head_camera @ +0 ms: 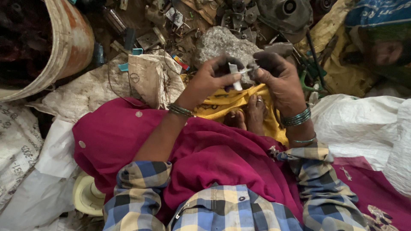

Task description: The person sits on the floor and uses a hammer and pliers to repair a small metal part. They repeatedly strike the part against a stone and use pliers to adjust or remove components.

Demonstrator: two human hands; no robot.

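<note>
two hands: both raised together just in front of the grey stone [222, 45], fingertips meeting over one small part
left hand [214, 77]: fingers pinched on a small white plastic piece [234, 73]; dark grime on the fingertips; thin bangles at the wrist
right hand [278, 79]: fingers closed on the metal end of the same small piece, on the stone's right edge; teal bangles [296, 119] on the wrist
small piece: held in the air between both hands, just below the stone and above the yellow cloth [224, 105]
feet: bare toes [250, 113] on the yellow cloth, under the hands
beyond the stone: a heap of dark metal scrap [192, 17]
left of the stone: white woven sacks [107, 85]; further left a rusty drum [70, 42]
</note>
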